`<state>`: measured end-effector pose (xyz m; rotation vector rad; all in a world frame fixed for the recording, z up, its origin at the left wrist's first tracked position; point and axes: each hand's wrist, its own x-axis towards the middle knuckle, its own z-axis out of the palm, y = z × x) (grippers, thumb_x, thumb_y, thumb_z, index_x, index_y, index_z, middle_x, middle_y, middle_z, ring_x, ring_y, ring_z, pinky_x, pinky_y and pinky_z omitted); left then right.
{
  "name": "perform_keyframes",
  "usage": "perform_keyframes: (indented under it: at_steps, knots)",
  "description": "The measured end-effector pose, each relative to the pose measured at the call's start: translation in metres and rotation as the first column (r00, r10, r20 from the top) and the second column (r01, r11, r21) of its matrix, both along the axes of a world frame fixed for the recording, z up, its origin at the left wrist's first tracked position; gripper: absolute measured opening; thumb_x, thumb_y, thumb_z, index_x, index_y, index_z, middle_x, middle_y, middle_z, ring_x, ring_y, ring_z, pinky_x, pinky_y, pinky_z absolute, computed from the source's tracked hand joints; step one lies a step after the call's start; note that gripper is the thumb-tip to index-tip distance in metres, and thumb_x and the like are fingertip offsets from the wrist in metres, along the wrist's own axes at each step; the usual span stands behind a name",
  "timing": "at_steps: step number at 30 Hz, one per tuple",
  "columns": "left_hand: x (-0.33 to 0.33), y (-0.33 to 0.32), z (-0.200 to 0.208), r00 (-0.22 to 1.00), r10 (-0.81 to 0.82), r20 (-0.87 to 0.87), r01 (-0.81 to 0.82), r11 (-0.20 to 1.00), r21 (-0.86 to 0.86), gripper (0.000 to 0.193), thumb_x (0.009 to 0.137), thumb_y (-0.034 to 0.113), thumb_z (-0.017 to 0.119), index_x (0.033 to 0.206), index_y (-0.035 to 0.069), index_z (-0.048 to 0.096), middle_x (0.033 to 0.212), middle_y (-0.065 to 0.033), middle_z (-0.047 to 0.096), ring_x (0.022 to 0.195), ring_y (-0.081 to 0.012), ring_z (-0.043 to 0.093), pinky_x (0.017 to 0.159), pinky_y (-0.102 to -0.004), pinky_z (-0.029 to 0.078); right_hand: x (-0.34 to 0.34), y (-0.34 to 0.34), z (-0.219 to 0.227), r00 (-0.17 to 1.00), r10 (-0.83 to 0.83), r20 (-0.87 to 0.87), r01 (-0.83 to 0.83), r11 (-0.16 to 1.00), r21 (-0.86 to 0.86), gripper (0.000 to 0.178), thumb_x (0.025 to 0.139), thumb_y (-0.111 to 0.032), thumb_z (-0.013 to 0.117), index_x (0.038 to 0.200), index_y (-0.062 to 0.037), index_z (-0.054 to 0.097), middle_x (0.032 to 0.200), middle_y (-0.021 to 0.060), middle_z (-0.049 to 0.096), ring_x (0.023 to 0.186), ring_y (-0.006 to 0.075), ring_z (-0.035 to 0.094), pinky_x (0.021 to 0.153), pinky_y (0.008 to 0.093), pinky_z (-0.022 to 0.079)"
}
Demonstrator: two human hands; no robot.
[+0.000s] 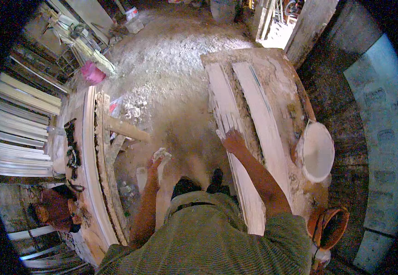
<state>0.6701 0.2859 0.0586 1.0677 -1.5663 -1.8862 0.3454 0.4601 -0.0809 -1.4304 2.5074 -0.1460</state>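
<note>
1. At one o'clock from my body, my right hand touches the inner edge of a long white strip on the counter; whether its fingers grip, I cannot tell.
2. Toward ten o'clock, my left hand has its fingers clamped on a crumpled white wad.
3. Step, as judged: tending the edge; next move calls for light, even contact.
4. Textures: strip chalky, ridged; counter powder-caked.

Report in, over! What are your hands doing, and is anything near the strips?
Left hand: holding pale lump. Right hand: on left strip. Right strip alongside. Bucket farther right, apart from right hand.
</note>
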Motion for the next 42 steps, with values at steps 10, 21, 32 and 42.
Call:
perform_keyframes:
  at_steps: [10, 21, 32, 42]
  knots:
    - [-0.118, -0.16, -0.041, 0.986, -0.115, 0.119, 0.106, 0.991, 0.087, 0.049, 0.089, 0.033, 0.065, 0.132, 0.01, 0.06, 0.123, -0.0097, 0.064, 0.11, -0.0242, 0.062, 0.092, -0.0398, 0.051, -0.149, -0.176, -0.013, 0.954, 0.19, -0.233, -0.197, 0.98, -0.007, 0.042, 0.09, -0.042, 0.056, 0.1, -0.0045, 0.071, 0.109, 0.0203, 0.066, 0.107, 0.0383, 0.062, 0.091, 0.054, 0.048]
    - [-0.262, -0.369, -0.012, 0.96, -0.265, 0.091, 0.238, 0.943, 0.231, 0.049, 0.091, 0.028, 0.063, 0.136, 0.011, 0.055, 0.118, -0.012, 0.066, 0.105, -0.0253, 0.065, 0.09, -0.0428, 0.054, -0.242, -0.292, 0.017, 0.991, -0.127, -0.037, 0.12, 0.982, -0.145, 0.038, 0.086, -0.036, 0.061, 0.09, 0.0002, 0.07, 0.095, 0.0222, 0.066, 0.092, 0.0414, 0.065, 0.079, 0.0527, 0.054]
    - [-0.318, -0.362, -0.015, 0.899, -0.424, 0.114, 0.352, 0.851, 0.39, 0.053, 0.092, 0.036, 0.061, 0.137, 0.008, 0.054, 0.121, -0.0094, 0.065, 0.112, -0.0246, 0.06, 0.095, -0.041, 0.05, -0.093, -0.141, 0.003, 0.961, -0.238, 0.142, 0.244, 0.97, -0.023, 0.043, 0.087, -0.045, 0.061, 0.113, -0.0119, 0.069, 0.114, 0.0213, 0.062, 0.107, 0.0396, 0.058, 0.086, 0.0533, 0.047]
    - [-0.376, -0.296, 0.017, 0.795, -0.607, -0.02, 0.593, 0.769, 0.239, 0.048, 0.089, 0.023, 0.063, 0.133, 0.006, 0.055, 0.12, -0.0099, 0.066, 0.108, -0.0246, 0.065, 0.095, -0.0374, 0.053, -0.208, -0.298, 0.031, 0.957, -0.219, 0.188, 0.265, 0.927, -0.266, 0.053, 0.092, -0.042, 0.055, 0.123, -0.0005, 0.063, 0.119, 0.0199, 0.065, 0.116, 0.0378, 0.058, 0.103, 0.0513, 0.043]
